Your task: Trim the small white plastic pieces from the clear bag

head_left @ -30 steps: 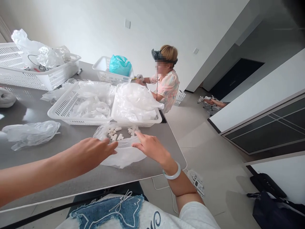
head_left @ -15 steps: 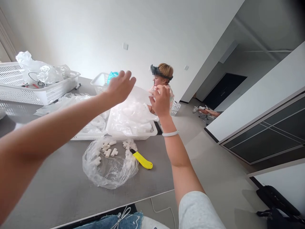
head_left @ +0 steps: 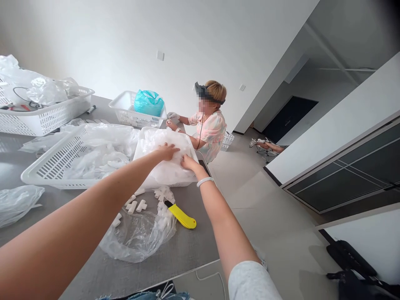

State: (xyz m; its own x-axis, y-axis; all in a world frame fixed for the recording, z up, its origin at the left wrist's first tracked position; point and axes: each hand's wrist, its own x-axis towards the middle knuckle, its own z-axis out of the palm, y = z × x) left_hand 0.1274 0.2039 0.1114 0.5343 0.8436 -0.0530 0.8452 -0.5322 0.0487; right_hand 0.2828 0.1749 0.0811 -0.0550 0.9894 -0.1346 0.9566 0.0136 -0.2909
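My left hand (head_left: 168, 152) lies with spread fingers on a heap of clear plastic bags (head_left: 156, 141) in a small white basket (head_left: 194, 153). Close by on the right, my right hand (head_left: 190, 162) presses into the same bags, its visible fingers stretched out and some tips hidden by plastic. In front of the basket is an opened plastic bag (head_left: 137, 237) with several white pipe fittings (head_left: 142, 205). A utility knife (head_left: 183, 216) with a yellow handle lies at that bag's right edge.
Left of my hands stands a wide white basket (head_left: 40, 168) of plastic bags. Another basket (head_left: 46, 121) holds bags and cables. Behind, a basket (head_left: 125, 114) holds a blue bag (head_left: 149, 103). A co-worker (head_left: 211, 125) wearing a headset and gloves sits beyond the table's right edge.
Both my hands have come down from the air onto the bags in the small basket. The raised plastic now lies there, and the view has shifted slightly.
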